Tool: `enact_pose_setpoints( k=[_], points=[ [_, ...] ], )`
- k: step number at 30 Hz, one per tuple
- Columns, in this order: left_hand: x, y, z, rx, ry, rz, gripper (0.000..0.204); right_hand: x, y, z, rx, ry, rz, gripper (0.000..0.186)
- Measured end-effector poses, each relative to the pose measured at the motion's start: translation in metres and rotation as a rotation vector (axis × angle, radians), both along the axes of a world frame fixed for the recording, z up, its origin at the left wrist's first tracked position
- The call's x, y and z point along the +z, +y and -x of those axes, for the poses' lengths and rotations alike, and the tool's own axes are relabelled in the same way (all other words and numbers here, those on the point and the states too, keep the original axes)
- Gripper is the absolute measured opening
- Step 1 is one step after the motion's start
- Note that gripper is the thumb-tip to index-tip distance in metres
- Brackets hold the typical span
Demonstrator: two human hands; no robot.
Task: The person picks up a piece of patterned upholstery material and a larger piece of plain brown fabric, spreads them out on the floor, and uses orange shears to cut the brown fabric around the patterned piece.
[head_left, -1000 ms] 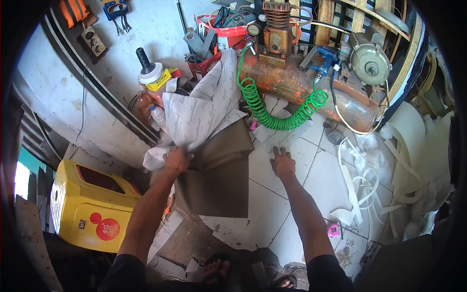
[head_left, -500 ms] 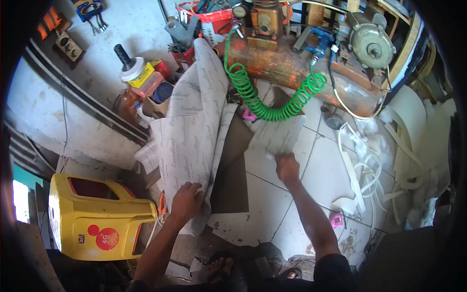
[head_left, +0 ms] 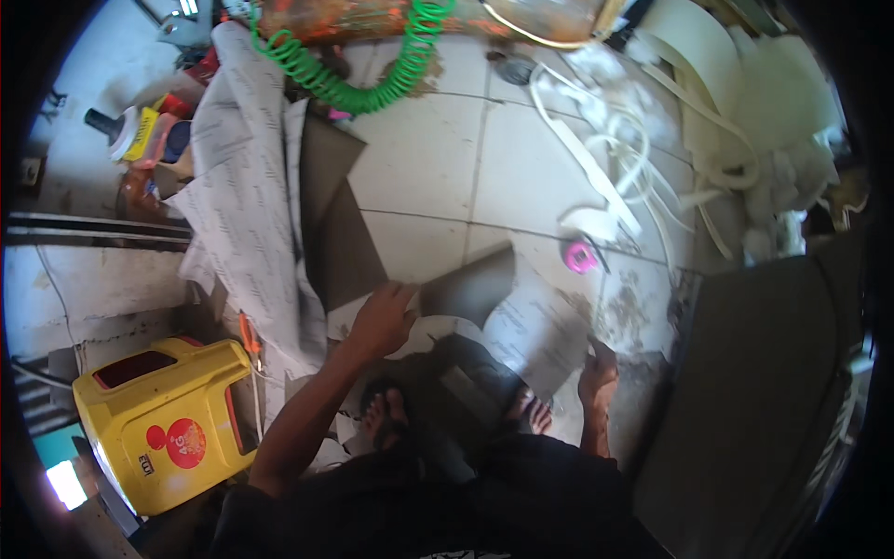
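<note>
A cut piece of sheet material, pale and printed on one side and dark grey on the other, hangs bent between my hands above the floor near my feet. My right hand pinches its right edge with curled fingers. At its left, dark end my left hand has its fingers closed against the edge; the fingertips are partly hidden. To the left of that hand lies a large rumpled sheet of the same printed material, its dark underside folded into view.
A yellow plastic housing stands at the lower left beside orange-handled pliers. A pink tape measure and white strips lie on the tiles. A green coiled hose hangs at the far side; a dark panel is at right.
My right hand has drawn the cut piece nearer my body, and it now bends between both hands. My left hand has left the large sheet for the piece. The view has tilted down and right.
</note>
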State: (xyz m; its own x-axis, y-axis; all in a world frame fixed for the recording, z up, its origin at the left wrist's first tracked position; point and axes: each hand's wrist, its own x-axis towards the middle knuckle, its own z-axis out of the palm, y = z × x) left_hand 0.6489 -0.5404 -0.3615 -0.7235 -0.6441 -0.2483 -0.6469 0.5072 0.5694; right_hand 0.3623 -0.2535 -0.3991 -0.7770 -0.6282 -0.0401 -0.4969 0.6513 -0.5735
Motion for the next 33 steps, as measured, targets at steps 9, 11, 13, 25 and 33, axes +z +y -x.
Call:
enact_pose_setpoints(
  k=[9, 11, 13, 25, 33],
  points=[
    [-0.06, 0.016, 0.05, -0.145, -0.091, 0.274, 0.04, -0.012, 0.002, -0.001, -0.264, -0.423, 0.023, 0.048],
    [-0.068, -0.007, 0.04, 0.05, -0.061, 0.172, 0.033, -0.029, 0.01, 0.006, -0.283, -0.538, 0.045, 0.041],
    [-0.07, -0.032, 0.018, 0.41, 0.02, 0.002, 0.028, -0.025, 0.006, 0.008, -0.273, -0.56, 0.05, 0.038],
    [-0.102, 0.005, -0.076, 0.698, 0.157, 0.071, 0.026, -0.045, 0.009, 0.023, -0.171, -0.5, -0.099, 0.051],
    [-0.015, -0.029, -0.068, 0.972, -0.033, 0.731, 0.042, 0.029, -0.04, 0.053, 0.383, -0.935, 0.139, 0.03]
  ],
)
